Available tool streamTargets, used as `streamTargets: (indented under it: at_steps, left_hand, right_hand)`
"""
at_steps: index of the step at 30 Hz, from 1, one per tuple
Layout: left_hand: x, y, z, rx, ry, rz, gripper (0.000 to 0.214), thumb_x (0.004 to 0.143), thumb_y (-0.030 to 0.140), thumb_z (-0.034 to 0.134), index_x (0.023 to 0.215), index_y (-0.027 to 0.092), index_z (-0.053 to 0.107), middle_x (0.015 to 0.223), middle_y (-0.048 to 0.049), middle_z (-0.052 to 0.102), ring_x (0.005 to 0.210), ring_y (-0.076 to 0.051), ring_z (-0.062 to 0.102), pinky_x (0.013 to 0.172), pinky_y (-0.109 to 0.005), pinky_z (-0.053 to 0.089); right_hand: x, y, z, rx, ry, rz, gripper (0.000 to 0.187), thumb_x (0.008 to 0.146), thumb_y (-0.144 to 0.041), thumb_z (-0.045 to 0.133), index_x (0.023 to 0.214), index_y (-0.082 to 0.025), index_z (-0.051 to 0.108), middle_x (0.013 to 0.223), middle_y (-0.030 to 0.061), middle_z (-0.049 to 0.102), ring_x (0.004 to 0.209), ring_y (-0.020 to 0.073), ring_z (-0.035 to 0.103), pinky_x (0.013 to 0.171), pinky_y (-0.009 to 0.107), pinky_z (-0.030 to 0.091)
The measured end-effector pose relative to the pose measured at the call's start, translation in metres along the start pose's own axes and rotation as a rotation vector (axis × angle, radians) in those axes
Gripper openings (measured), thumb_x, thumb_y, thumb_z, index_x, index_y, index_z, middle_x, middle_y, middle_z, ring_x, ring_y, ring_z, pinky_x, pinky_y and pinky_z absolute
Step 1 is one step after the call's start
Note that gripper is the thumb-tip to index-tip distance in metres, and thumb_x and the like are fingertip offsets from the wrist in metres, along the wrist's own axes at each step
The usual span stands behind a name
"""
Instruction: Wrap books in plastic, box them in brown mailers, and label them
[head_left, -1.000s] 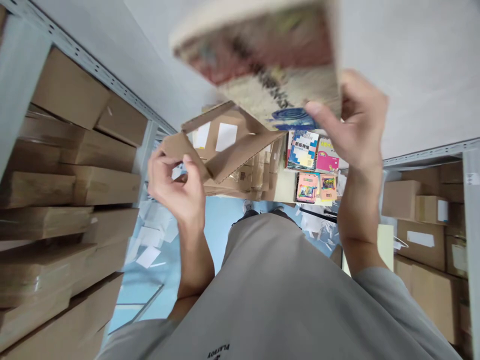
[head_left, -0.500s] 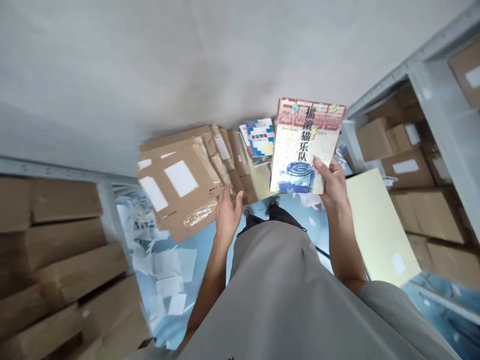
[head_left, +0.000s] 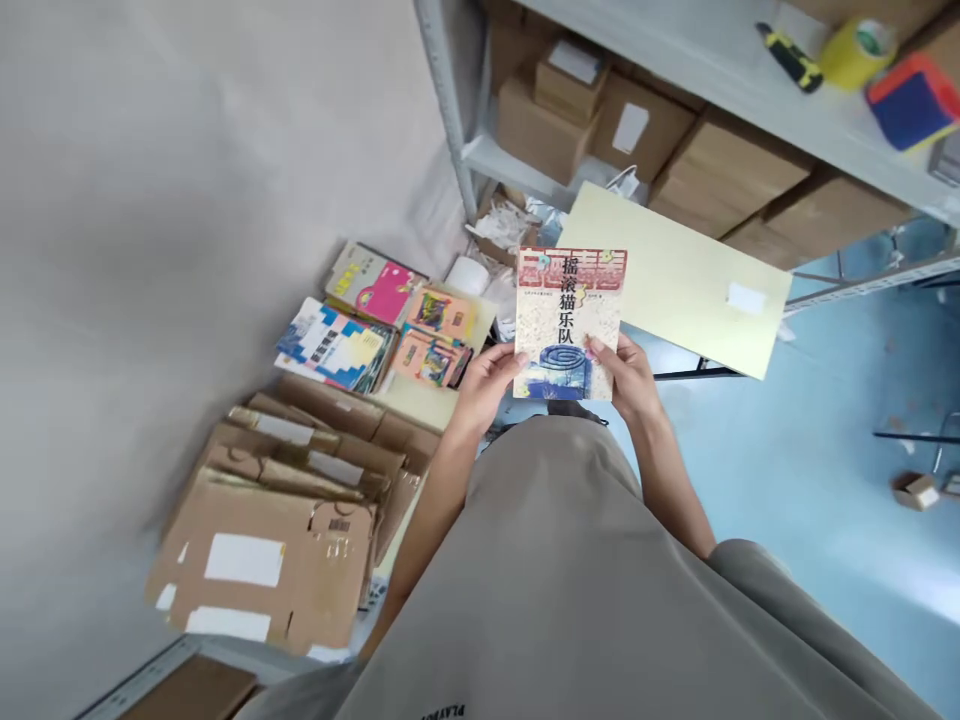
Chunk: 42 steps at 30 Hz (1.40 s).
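A book [head_left: 551,310] with a red band across its top and a blue picture at the bottom is held up in front of my body, cover facing me. My left hand [head_left: 487,385] pinches its lower left edge, thumb on the cover. On the opposite edge, my right hand [head_left: 626,375] grips it the same way. To the left, a blue-and-white book [head_left: 330,345] tops one stack, and a grey-and-pink book [head_left: 375,283] tops another. Smaller orange books [head_left: 431,355] lie beside them on a pale yellow surface.
Flattened cardboard boxes [head_left: 262,560] are piled at lower left. A pale yellow board [head_left: 690,285] extends to the right behind the book. Metal shelving [head_left: 705,75] holds cartons [head_left: 735,165], with a box cutter [head_left: 789,57] and yellow tape [head_left: 855,55] on top. A grey wall rises at left.
My view has swung to the right. My left hand has left the flattened cardboard and now holds the book too, which is now centred before me.
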<state>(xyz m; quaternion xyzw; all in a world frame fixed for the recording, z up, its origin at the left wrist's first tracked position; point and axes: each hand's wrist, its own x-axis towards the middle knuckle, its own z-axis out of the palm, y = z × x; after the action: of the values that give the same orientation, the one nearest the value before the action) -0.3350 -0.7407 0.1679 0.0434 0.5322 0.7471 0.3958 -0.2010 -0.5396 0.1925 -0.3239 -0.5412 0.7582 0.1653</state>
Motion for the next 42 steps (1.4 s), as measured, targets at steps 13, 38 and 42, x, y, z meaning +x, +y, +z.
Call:
streamTargets:
  at_steps: [13, 38, 42]
  left_hand:
    - [0.152, -0.040, 0.176, 0.064, -0.005, -0.202, 0.062, 0.067, 0.060, 0.115, 0.102, 0.016, 0.090, 0.099, -0.0087, 0.088, 0.094, -0.024, 0.081, 0.081, -0.032, 0.059]
    - [0.316, 0.001, 0.228, 0.381, -0.198, -0.103, 0.044, 0.085, 0.059, 0.102, 0.092, 0.020, 0.084, 0.084, -0.0033, 0.078, 0.085, -0.023, 0.072, 0.075, -0.029, 0.051]
    - [0.317, 0.001, 0.241, 0.696, -0.188, 0.017, 0.014, 0.094, 0.036, 0.093, 0.099, 0.023, 0.088, 0.090, -0.0066, 0.083, 0.099, -0.033, 0.083, 0.088, -0.035, 0.058]
  right_hand:
    - [0.119, -0.053, -0.182, 0.024, 0.031, 0.035, 0.066, 0.080, -0.090, 0.095, 0.104, -0.030, 0.085, 0.101, 0.0042, 0.089, 0.098, 0.0278, 0.080, 0.091, 0.043, 0.068]
    - [0.248, -0.087, -0.184, -0.320, 0.510, -0.078, 0.078, 0.091, -0.083, 0.089, 0.145, -0.027, 0.084, 0.157, 0.0155, 0.082, 0.156, 0.0412, 0.072, 0.128, 0.061, 0.064]
    - [0.260, -0.089, -0.135, -0.277, 0.402, -0.032, 0.081, 0.086, -0.082, 0.094, 0.146, -0.029, 0.082, 0.148, 0.0121, 0.086, 0.142, 0.0380, 0.079, 0.122, 0.056, 0.069]
